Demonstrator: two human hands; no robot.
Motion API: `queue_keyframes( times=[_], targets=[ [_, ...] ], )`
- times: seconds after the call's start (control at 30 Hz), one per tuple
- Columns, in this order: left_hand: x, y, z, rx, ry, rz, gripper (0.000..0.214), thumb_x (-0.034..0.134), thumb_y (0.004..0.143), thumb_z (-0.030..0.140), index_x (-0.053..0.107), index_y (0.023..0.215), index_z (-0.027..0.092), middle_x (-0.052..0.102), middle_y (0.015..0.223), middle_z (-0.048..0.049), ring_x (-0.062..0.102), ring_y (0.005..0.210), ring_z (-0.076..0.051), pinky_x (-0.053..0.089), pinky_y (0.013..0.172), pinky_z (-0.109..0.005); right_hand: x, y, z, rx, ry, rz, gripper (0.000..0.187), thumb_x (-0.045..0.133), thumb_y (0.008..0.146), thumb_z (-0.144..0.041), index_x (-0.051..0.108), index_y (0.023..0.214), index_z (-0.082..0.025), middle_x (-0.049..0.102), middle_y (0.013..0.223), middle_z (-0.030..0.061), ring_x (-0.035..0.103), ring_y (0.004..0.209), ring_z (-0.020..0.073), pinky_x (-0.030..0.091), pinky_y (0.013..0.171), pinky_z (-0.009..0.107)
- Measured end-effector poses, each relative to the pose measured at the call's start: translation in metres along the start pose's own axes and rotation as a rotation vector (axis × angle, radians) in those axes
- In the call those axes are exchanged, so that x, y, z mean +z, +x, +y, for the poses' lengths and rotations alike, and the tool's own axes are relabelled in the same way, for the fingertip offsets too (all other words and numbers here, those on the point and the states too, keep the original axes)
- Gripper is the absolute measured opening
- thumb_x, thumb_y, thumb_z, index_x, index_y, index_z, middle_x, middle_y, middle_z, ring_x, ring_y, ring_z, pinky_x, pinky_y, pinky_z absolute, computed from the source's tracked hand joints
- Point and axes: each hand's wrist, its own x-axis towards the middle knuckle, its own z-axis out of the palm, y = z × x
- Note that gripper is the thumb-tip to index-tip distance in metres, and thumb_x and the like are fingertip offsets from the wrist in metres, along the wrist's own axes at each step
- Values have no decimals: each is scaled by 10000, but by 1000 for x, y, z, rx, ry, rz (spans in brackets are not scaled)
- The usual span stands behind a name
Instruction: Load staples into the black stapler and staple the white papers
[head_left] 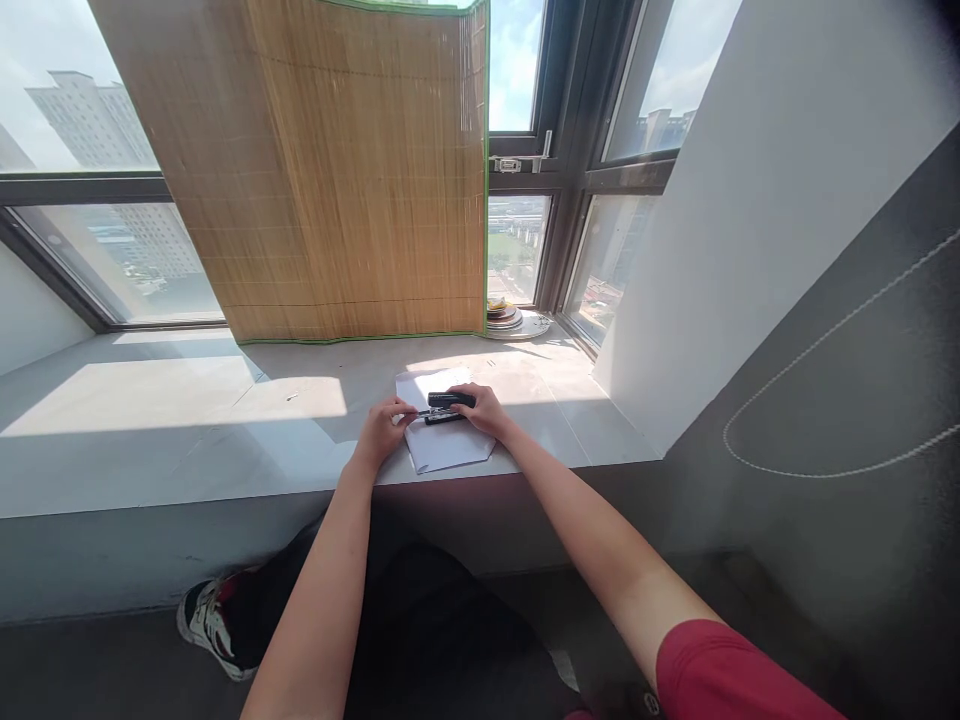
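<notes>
A black stapler (442,399) is held over white sheets of paper (454,452) on the window ledge. Its top arm is raised apart from the base, and a thin silvery metal part shows between them. My right hand (480,408) is closed around the stapler's right end. From the other side, my left hand (386,428) pinches the metal part at the stapler's left end with thumb and fingers. Whether staples lie inside cannot be made out. The paper rests under the stapler, close to the ledge's front edge.
The pale ledge (247,440) runs beneath the windows. A bamboo blind (360,180) with green edging hangs down to it. Stacked plates (504,318) stand in the back corner. Small bits (291,397) lie left of the paper. At right a beaded cord (817,472) loops down.
</notes>
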Motion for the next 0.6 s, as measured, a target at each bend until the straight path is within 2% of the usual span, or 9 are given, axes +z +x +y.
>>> queue_keyframes(
  times=[0.1, 0.2, 0.3, 0.4, 0.6],
  targets=[
    [0, 1, 2, 37, 48, 56, 136, 669, 947, 263, 797, 915, 230, 769, 972, -64, 719, 936, -236, 567, 895, -386, 0, 0, 2, -3, -1, -8, 316, 787, 841, -246, 848, 1151, -240, 835, 1132, 67, 754, 1058, 283, 567, 1009, 433],
    [0, 2, 4, -18, 62, 124, 104, 639, 971, 221, 742, 977, 216, 747, 1000, -64, 703, 946, -222, 555, 850, -355, 1, 0, 4, -9, -3, -8, 295, 786, 844, -251, 848, 1133, -248, 834, 1135, 63, 753, 1068, 287, 566, 1018, 448],
    [2, 2, 6, -81, 53, 135, 135, 593, 1007, 220, 709, 1076, 216, 688, 905, -35, 656, 846, -195, 531, 797, -326, 1, 0, 6, -7, 9, 9, 297, 797, 840, -268, 844, 1132, -245, 833, 1136, 71, 759, 1070, 299, 569, 1021, 470],
    [4, 3, 8, -46, 31, 124, 207, 530, 1039, 216, 727, 1101, 219, 683, 952, -51, 649, 876, -193, 532, 854, -337, 2, 0, 6, 4, 23, 10, 309, 797, 835, -265, 842, 1138, -237, 832, 1135, 77, 763, 1068, 296, 571, 1021, 470],
    [3, 1, 9, -35, 57, 72, 151, 696, 943, 242, 783, 1065, 218, 691, 969, -47, 617, 786, -180, 537, 798, -337, 2, 0, 2, 12, 27, 3, 312, 781, 825, -259, 839, 1131, -236, 834, 1128, 73, 757, 1070, 290, 564, 1033, 468]
  ],
)
